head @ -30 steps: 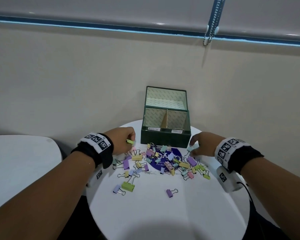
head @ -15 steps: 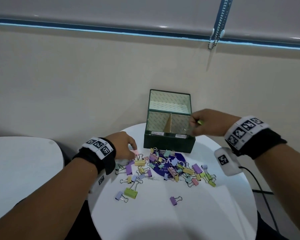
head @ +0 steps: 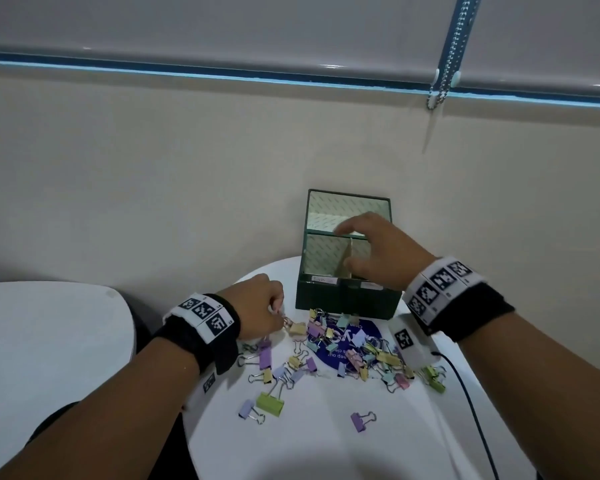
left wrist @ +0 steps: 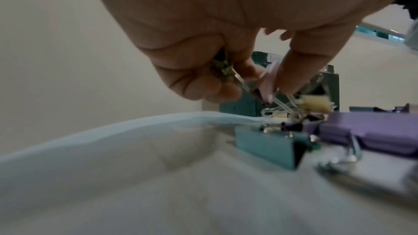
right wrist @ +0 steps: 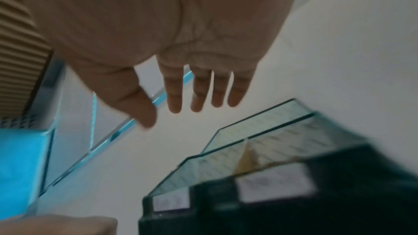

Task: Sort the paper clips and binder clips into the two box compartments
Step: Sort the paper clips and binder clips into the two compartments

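— Looking from the head: where are the clips?
— A pile of binder clips (head: 343, 348) is spread on the bench (head: 326, 445), near the green box (head: 347, 299).
— Left wrist?
— A pink clip (left wrist: 268, 85) is pinched by the left hand (left wrist: 226, 56).
— Right wrist?
— The right hand (right wrist: 169, 42) is held wide over the box, empty.

The surface (head: 312, 441) looks smooth, white and faintly glossy. The binder clips (head: 329, 344) have matt pastel painted bodies with shiny wire metal handles. The box (head: 347, 301) is dark green outside, matt, with a pale patterned paper lining and white paper labels (head: 324, 279).
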